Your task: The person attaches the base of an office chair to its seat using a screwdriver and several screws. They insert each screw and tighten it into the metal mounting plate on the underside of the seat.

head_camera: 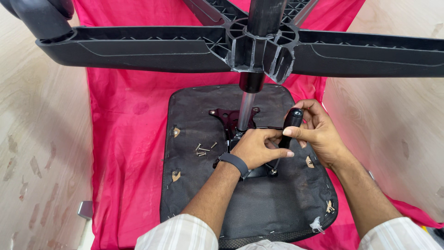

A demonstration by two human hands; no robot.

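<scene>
Chair base [138,48] overhead; right hand [319,134] grips black lever [290,125], left hand [256,148] pinching beside it.

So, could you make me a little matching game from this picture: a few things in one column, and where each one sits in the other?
Things:
1. loose screws
2. black handle
3. red cloth
4. wristband

Places:
A. spread on the floor under the seat
B. around the left forearm
C. lying on the upturned seat underside
D. gripped in the right hand

Pairs: 1-C, 2-D, 3-A, 4-B
</scene>
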